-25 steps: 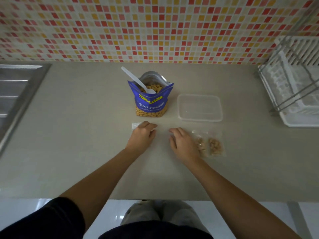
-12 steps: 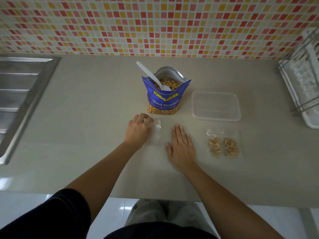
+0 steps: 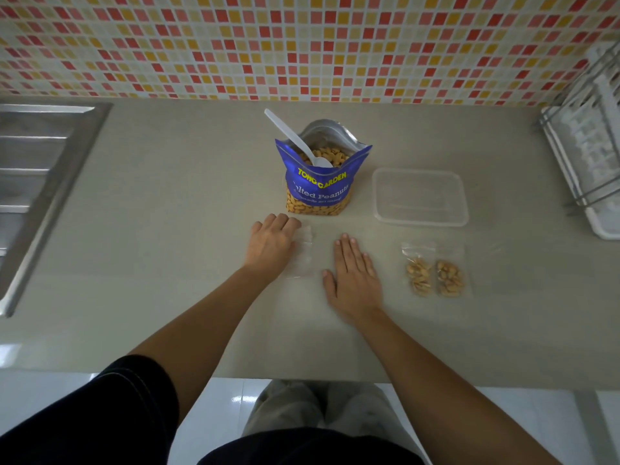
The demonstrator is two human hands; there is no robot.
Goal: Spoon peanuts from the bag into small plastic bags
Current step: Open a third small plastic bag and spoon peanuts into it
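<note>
Left hand (image 3: 272,244) on thin clear small bag (image 3: 303,253)

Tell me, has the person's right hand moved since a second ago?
Yes. The right hand has drawn away from the two filled small plastic bags it touched, and lies flat.

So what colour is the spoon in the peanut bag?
White. The plastic spoon stands in the open blue peanut bag, clearest in the head view.

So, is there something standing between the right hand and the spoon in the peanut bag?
Nothing visible does. The right hand lies flat on the counter, and the stretch up to the peanut bag is bare. The spoon handle sticks out of the bag's open top, free to take. The empty small bag lies to the side, under the left hand.
</note>
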